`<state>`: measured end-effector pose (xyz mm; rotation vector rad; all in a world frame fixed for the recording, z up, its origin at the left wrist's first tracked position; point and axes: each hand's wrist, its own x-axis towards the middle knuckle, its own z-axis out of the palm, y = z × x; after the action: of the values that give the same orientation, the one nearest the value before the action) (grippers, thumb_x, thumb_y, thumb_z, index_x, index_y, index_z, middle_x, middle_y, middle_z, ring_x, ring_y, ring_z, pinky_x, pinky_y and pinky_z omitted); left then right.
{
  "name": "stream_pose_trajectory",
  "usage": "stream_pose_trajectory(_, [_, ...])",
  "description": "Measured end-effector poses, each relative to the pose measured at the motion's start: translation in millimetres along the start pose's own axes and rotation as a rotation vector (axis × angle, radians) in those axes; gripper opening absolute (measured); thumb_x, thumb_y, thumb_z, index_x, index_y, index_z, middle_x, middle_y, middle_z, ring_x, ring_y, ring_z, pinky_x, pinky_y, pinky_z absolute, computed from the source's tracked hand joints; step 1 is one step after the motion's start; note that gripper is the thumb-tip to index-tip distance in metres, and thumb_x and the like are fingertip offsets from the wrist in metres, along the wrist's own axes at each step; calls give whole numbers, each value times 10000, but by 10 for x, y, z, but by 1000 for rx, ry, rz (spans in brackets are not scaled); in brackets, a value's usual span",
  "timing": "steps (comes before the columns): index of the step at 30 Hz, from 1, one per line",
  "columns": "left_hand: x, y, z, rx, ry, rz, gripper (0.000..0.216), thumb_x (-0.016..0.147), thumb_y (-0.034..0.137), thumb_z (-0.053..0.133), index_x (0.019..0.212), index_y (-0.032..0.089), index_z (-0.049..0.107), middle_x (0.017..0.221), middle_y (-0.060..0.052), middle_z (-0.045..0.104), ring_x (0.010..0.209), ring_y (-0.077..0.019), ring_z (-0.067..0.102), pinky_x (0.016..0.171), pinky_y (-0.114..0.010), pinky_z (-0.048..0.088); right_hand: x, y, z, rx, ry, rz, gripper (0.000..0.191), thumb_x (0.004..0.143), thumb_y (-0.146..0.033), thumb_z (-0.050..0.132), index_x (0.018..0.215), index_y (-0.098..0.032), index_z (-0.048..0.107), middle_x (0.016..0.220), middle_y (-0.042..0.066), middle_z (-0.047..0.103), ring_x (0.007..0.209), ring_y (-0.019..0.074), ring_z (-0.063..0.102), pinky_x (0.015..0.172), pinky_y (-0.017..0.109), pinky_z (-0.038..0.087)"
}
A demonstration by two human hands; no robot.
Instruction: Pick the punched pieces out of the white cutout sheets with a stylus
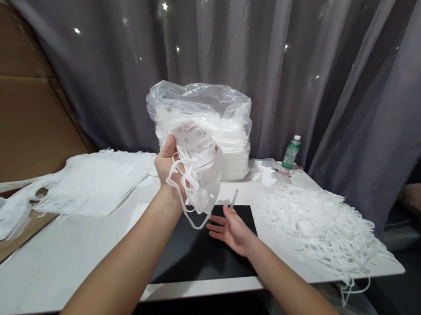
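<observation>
A grey, star-speckled fabric curtain (225, 36) backs a white tabletop (71, 258) and flat black mat (200, 266); the left hand (169, 165) clasps a white corded bundle (203, 169); the right hand (235, 232), spread open, holds nothing.

Room over the front of the flat black mat (201, 263), white mask with dangling loops (212, 170) above its rear, bulky clear plastic bag (206, 97) blocking behind, tangled white cord heap (324, 228) right.

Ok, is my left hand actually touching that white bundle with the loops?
Touching. The head view shows it plainly: the left hand holds the white bundle up, with the thumb lying over its edge.
</observation>
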<state>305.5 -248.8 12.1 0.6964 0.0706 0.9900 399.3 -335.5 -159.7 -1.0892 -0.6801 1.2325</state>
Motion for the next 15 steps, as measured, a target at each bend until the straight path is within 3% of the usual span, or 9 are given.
stream_pose_trajectory(2, [-12, -21, 59, -42, 0, 41, 513, 951, 483, 259, 946, 160, 658, 941, -87, 715, 1086, -295, 615, 944, -475, 476, 69, -5, 169, 299, 12, -18, 550, 758, -702, 544, 1040, -237, 463, 1002, 88, 666, 922, 242, 681, 788, 421, 546])
stream_pose_trajectory(4, [-32, 9, 30, -45, 38, 79, 488, 936, 472, 278, 979, 164, 654, 964, -88, 710, 1108, -291, 602, 962, -467, 460, 123, -103, 228, 359, 90, -158, 521, 741, -661, 588, 1027, -239, 482, 1030, 73, 663, 966, 244, 661, 794, 406, 549])
stream_pose_trajectory(7, [-153, 138, -215, -9, 130, 146, 493, 891, 483, 306, 1114, 181, 626, 1005, -89, 701, 1099, -300, 602, 934, -469, 475, 127, -307, 142, 337, 223, -362, 481, 657, -443, 749, 986, -254, 452, 996, 18, 663, 940, 218, 652, 811, 369, 539])
stream_pose_trajectory(9, [-341, 233, -485, 96, 208, 146, 560, 841, 558, 344, 1211, 214, 584, 1027, -84, 695, 1081, -318, 607, 869, -467, 511, 75, -396, 6, 303, 231, -392, 516, 596, -311, 800, 924, -265, 405, 910, -26, 658, 870, 193, 652, 799, 348, 532])
stream_pose_trajectory(11, [-611, 289, -769, 370, 319, 58, 605, 773, 590, 471, 1284, 272, 532, 1109, -73, 670, 1091, -332, 600, 798, -436, 540, -2, -415, -160, 213, 188, -364, 528, 577, -237, 807, 863, -263, 364, 845, -44, 638, 817, 182, 644, 764, 335, 527])
stream_pose_trajectory(13, [-927, 299, -977, 778, 418, -55, 602, 716, 514, 627, 1269, 292, 542, 1240, -83, 608, 1165, -332, 555, 768, -373, 546, -80, -376, -327, -61, 150, -280, 481, 612, -231, 774, 848, -258, 357, 831, -47, 604, 802, 171, 627, 731, 307, 514])
stream_pose_trajectory(15, [-1239, 294, -1039, 1239, 387, -95, 502, 698, 468, 687, 1150, 253, 637, 1370, -102, 508, 1294, -347, 426, 813, -341, 532, -143, -317, -467, -388, 148, -148, 407, 664, -251, 714, 880, -255, 370, 822, -39, 581, 768, 170, 612, 675, 286, 496])
